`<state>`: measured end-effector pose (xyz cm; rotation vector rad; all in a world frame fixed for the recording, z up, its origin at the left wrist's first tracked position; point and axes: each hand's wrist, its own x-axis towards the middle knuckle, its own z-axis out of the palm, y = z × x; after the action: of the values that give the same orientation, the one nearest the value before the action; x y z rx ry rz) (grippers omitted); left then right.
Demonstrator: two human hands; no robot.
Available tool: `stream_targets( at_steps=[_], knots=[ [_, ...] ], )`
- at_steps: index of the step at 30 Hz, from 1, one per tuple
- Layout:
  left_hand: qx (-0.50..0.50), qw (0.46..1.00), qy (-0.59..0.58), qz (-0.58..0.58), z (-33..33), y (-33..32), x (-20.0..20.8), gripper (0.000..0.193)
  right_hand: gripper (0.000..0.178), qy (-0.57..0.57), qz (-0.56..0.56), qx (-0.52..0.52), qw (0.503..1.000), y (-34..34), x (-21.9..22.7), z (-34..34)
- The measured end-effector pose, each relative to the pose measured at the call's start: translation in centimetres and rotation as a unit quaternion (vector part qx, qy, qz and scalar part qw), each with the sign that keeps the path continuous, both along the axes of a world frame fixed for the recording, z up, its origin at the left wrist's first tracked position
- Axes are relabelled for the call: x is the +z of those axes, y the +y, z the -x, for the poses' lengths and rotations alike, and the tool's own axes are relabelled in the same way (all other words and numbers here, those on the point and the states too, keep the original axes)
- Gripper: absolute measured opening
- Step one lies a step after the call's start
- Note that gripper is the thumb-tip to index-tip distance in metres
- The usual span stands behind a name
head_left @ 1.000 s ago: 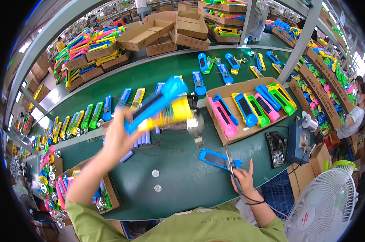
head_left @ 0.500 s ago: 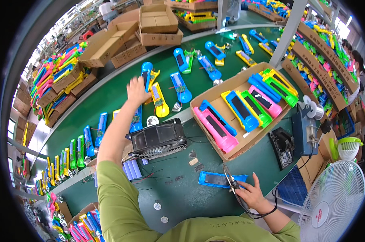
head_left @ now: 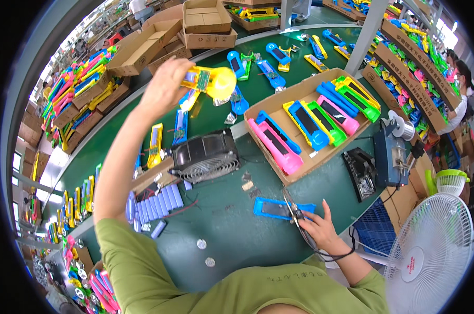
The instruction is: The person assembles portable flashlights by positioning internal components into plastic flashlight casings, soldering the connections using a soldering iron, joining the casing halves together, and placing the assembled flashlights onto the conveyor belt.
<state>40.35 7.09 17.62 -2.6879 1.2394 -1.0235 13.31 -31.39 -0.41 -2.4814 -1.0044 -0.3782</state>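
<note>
My left hand (head_left: 166,86) is raised over the green conveyor belt, its fingers closed on a yellow plastic lamp housing (head_left: 224,83). A green circuit board sits in the housing, and its round end points to the right. Low on the right, my right hand (head_left: 320,229) grips a soldering iron (head_left: 295,212) with a dark cable looping round the wrist. The iron crosses above a blue lamp housing (head_left: 271,208) with a dark panel, which lies on the green table. I cannot tell whether its tip touches anything.
A cardboard box (head_left: 289,180) of colourful housings stands right of a black cooling fan (head_left: 205,157). Purple battery cells (head_left: 166,199) lie left. A blue device (head_left: 390,157) with a wire spool and a white fan (head_left: 430,256) stand right. More housings line the belt.
My left hand has picked up the yellow housing from the belt and lifted it. The right hand still holds the iron by the blue housing. The whole view has shifted slightly.
</note>
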Motion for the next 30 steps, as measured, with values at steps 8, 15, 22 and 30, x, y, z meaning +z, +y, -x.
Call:
stream_targets(
  at_steps=[8,15,22,30],
  knots=[
    [0.033,0.967,0.251,-0.043,25.1,-6.8,-1.7,0.067,0.044,-0.025,-0.068,0.003,0.997,-0.3,-0.8,-0.8],
    [0.206,0.906,0.369,-0.017,37.5,-9.8,-11.9,0.062,0.036,-0.033,-0.095,-0.012,0.995,0.3,-1.0,-1.6],
    [0.104,0.903,0.375,0.179,35.1,-13.4,-10.5,0.026,0.025,0.009,-0.148,-0.009,0.989,0.1,-0.7,-1.2],
    [0.013,0.916,0.352,0.191,34.5,-15.8,-14.3,0.017,0.037,0.039,-0.256,0.011,0.966,0.8,-0.7,0.3]
  ],
)
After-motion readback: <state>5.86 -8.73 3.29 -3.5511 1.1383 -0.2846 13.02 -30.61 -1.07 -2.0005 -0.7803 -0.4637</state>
